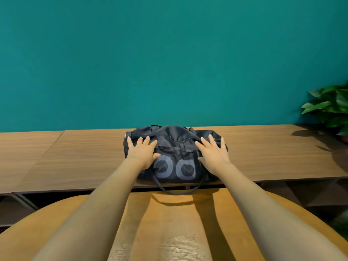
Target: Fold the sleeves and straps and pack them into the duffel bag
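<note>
1. Start nearest, at the round wooden top [169, 228] under both forearms. Expect nothing of the task there.
2. Just beyond, mind the carrying strap [177, 193] hanging in a loop over the front edge of the bench [273, 157]. Probably best to lift it up onto the bag before it snags.
3. Note the left hand [142, 151] and right hand [212, 155]: both released, fingers straight and spread, pressing flat on the duffel bag [175, 136], one toward each end, grasping nothing.
4. Find the bag lying lengthwise near the bench's front edge, soft and slumped, with two pale rings on the pocket facing this way. Look for sleeves outside it and see none. Cannot tell whether the zip is closed.
5. Judging by the flat palms, treat this as a steadying or flattening step. Press evenly with both palms, keep the bag from sliding toward the edge, and avoid trapping the strap underneath.
6. Farthest, ignore the teal wall [169, 53] and the plant [331, 108] at the right end, well apart from the bag.
</note>
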`<state>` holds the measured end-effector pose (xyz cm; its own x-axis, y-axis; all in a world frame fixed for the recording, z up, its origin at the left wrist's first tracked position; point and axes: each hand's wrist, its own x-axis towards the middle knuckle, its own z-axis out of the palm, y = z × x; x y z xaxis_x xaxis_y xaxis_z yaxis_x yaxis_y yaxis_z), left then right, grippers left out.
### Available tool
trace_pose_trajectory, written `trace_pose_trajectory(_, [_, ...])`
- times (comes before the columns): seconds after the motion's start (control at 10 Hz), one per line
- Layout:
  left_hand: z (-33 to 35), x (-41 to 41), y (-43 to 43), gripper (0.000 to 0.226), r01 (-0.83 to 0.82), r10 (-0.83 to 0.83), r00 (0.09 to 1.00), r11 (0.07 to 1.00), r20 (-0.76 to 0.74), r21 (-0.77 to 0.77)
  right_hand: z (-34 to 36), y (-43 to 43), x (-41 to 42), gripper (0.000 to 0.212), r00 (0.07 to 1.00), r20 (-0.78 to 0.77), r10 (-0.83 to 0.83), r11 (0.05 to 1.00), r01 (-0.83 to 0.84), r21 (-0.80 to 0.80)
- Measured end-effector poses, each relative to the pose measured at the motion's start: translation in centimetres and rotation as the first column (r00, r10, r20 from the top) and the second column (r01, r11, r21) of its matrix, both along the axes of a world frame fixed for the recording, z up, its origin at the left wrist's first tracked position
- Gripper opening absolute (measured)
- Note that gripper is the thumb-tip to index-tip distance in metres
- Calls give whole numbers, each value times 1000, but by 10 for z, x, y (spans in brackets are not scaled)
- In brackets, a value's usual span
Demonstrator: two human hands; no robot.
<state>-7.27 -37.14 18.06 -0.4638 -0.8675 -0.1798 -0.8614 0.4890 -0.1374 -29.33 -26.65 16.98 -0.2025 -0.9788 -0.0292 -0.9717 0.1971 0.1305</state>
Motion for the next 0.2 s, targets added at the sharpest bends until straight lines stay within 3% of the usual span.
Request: trace_pose_trajectory(0.2, [74, 9, 50, 56, 106, -109, 994, 990, 31, 96, 78, 47, 26, 61, 983, 173, 60, 984, -87, 158])
